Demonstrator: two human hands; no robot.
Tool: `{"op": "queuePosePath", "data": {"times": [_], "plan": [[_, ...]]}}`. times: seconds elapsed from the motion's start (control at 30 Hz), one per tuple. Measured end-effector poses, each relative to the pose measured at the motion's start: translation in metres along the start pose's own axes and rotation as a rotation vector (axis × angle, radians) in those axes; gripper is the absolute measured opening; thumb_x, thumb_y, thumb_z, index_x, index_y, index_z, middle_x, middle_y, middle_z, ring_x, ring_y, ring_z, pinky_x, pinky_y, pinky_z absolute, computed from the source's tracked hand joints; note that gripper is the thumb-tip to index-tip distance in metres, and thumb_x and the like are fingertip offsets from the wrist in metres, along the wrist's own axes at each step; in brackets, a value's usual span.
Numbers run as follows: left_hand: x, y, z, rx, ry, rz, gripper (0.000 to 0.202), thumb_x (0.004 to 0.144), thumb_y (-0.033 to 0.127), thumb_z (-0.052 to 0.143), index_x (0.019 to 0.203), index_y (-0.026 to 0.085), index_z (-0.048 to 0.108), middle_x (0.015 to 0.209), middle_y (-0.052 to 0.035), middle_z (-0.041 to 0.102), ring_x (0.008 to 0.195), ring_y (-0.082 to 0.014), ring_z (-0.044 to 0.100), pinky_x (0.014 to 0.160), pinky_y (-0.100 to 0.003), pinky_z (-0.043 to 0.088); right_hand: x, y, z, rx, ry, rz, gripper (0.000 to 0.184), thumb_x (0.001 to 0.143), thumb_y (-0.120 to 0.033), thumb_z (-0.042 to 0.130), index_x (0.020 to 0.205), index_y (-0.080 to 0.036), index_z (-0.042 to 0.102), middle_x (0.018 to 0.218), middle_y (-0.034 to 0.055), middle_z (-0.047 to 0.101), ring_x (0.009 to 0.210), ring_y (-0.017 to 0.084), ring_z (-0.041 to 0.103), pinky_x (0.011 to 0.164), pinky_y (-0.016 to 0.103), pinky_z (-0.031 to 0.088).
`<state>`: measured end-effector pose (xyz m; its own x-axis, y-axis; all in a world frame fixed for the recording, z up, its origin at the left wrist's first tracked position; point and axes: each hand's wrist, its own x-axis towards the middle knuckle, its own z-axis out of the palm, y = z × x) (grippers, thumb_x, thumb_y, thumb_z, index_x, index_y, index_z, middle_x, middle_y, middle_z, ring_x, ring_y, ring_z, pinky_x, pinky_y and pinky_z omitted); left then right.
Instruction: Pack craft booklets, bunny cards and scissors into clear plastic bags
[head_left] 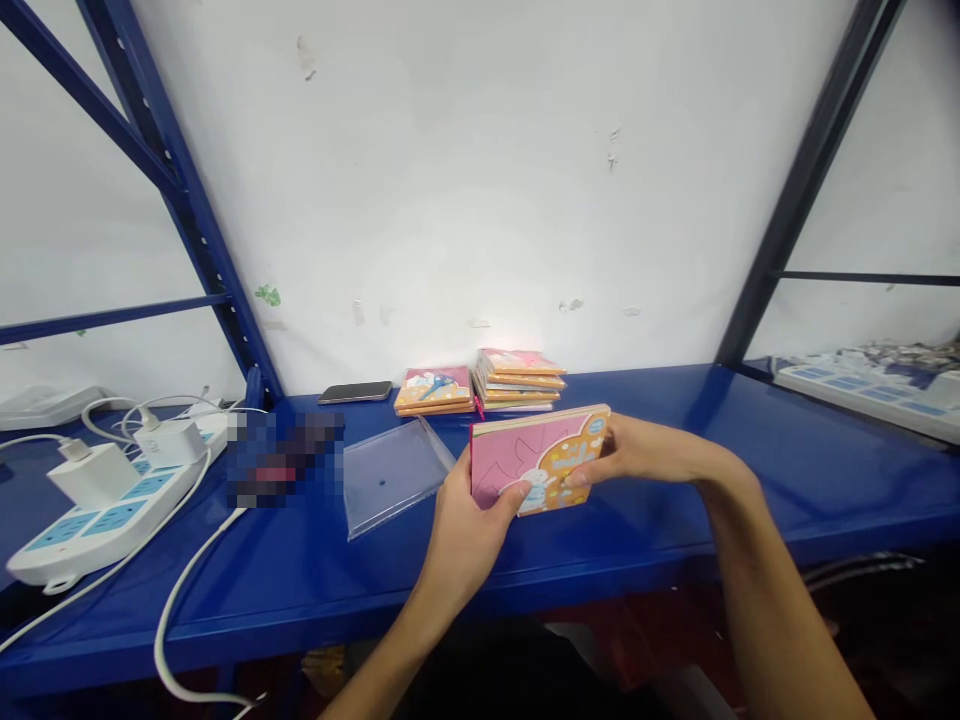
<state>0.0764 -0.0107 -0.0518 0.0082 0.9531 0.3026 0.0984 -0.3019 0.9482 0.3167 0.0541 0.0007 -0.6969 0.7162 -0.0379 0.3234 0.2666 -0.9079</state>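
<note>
A small pink and orange booklet (536, 460) with a white cartoon figure on its cover is upright between my two hands, above the front of the blue shelf. My left hand (480, 510) grips its left side, thumb across the cover. On the opposite side, my right hand (626, 450) pinches the right edge, thumb on the front; its other fingers are partly hidden behind. It looks thick, and whether it is one booklet or several together I cannot tell. Left of my left hand lies a clear plastic pouch (394, 475) with a snap button.
Two piles of similar booklets, a left pile (433, 390) and a taller right pile (521, 378), stand by the wall. A phone (355, 392) lies left of them. A white power strip (112, 515) with chargers and cables fills the left. Blue posts (180, 200) rise beside the shelf (675, 500).
</note>
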Motion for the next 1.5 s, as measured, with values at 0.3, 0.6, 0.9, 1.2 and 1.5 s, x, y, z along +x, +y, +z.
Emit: {"op": "queuePosePath", "data": {"times": [0.3, 0.6, 0.9, 1.2, 1.5], "plan": [[0.0, -0.002, 0.001, -0.011, 0.036, 0.016, 0.047, 0.085, 0.028, 0.074, 0.128, 0.018, 0.06, 0.129, -0.0123, 0.071, 0.116, -0.0287, 0.068, 0.101, -0.042, 0.052, -0.01, -0.016, -0.002, -0.147, 0.108, -0.114, 0.059, 0.082, -0.038, 0.082, 0.137, -0.026, 0.067, 0.132, 0.0064, 0.072, 0.118, 0.028, 0.068, 0.104, 0.043, 0.055], [0.0, -0.006, 0.002, 0.0, 0.004, 0.014, 0.044, 0.089, 0.03, 0.07, 0.13, 0.02, 0.055, 0.131, -0.0111, 0.07, 0.119, -0.0281, 0.067, 0.101, -0.04, 0.051, 0.002, -0.029, 0.015, -0.107, 0.486, -0.312, 0.043, 0.099, -0.057, 0.057, 0.127, -0.027, 0.067, 0.119, 0.0081, 0.076, 0.114, 0.027, 0.069, 0.096, 0.041, 0.056], [0.0, -0.006, 0.001, -0.017, -0.013, -0.013, 0.042, 0.087, 0.028, 0.071, 0.126, 0.017, 0.062, 0.127, -0.0119, 0.072, 0.114, -0.0288, 0.068, 0.1, -0.041, 0.051, 0.0, -0.031, 0.015, -0.24, 0.318, -0.243, 0.04, 0.082, -0.048, 0.079, 0.116, -0.027, 0.077, 0.119, 0.0035, 0.076, 0.106, 0.027, 0.07, 0.091, 0.036, 0.057], [0.0, -0.003, 0.001, -0.131, 0.121, 0.033, 0.056, 0.086, 0.029, 0.073, 0.133, 0.02, 0.044, 0.13, -0.0123, 0.068, 0.118, -0.0276, 0.066, 0.102, -0.042, 0.051, 0.015, -0.032, 0.027, -0.25, 0.471, -0.265, 0.04, 0.082, -0.043, 0.079, 0.119, -0.028, 0.078, 0.122, 0.0042, 0.076, 0.116, 0.031, 0.068, 0.104, 0.046, 0.052], [0.001, -0.008, 0.002, 0.005, 0.069, 0.057, 0.044, 0.094, 0.032, 0.065, 0.133, 0.02, 0.049, 0.13, -0.0108, 0.068, 0.131, -0.028, 0.059, 0.108, -0.04, 0.045, 0.011, -0.018, 0.013, -0.01, 0.352, -0.236, 0.052, 0.077, -0.039, 0.086, 0.125, -0.027, 0.072, 0.126, 0.0049, 0.074, 0.113, 0.028, 0.07, 0.097, 0.041, 0.058]]}}
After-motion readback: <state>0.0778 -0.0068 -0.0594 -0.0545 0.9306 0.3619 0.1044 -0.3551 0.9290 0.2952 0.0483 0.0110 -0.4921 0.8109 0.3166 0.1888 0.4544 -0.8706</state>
